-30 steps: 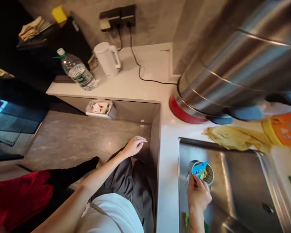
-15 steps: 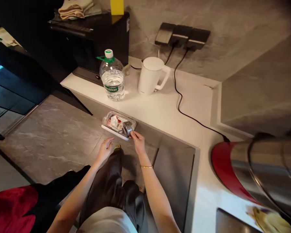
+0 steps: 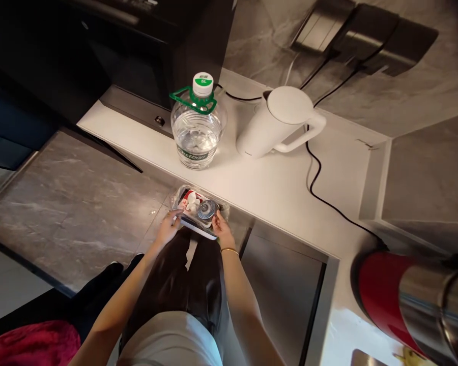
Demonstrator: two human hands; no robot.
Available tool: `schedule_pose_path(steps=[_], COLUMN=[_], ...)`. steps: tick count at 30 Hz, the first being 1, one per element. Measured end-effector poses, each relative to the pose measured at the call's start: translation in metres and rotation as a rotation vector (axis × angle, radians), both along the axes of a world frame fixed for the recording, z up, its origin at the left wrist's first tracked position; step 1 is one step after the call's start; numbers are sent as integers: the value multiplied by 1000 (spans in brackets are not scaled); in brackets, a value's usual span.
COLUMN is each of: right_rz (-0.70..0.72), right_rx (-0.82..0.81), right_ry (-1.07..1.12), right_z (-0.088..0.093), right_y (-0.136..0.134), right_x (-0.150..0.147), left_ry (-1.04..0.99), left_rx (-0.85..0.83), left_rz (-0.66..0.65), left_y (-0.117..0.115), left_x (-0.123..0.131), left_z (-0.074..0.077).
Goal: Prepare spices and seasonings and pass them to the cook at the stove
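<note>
A round metal sink strainer with small holes and a central knob is held by its edge in my right hand, closed on it. The strainer is over a small bin with a white front rim and a clear plastic liner. Inside the bin lie crumpled white tissue and a red-and-white wrapper. My left hand is at the bin's left front corner, its fingers closed on the liner's edge. The tips of those fingers are partly hidden.
On the white counter above the bin stand a large water bottle and a white kettle. A black cord trails to a red and steel appliance. At lower left, another person's red clothing shows.
My left hand has moved to the bin's corner and closed. The strainer, earlier seen tilted side-on, now shows its round perforated face. The view has shifted closer.
</note>
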State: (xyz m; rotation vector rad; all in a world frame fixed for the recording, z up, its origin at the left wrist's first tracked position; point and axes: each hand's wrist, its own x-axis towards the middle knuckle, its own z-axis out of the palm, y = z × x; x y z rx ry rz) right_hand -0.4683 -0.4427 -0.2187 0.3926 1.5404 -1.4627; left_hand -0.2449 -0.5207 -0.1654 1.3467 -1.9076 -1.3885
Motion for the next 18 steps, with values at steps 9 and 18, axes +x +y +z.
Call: schedule_pose_path(steps=[9, 18], right_rz=[-39, 48], right_rx=[123, 64], right_ry=[-2, 43], right_z=[12, 9], right_y=[33, 34], right_x=[-29, -24], left_ry=[18, 47], left_rx=[79, 97], left_rz=[-63, -79], left_y=[-12, -14], left_x=[-25, -36], left_z=[2, 1])
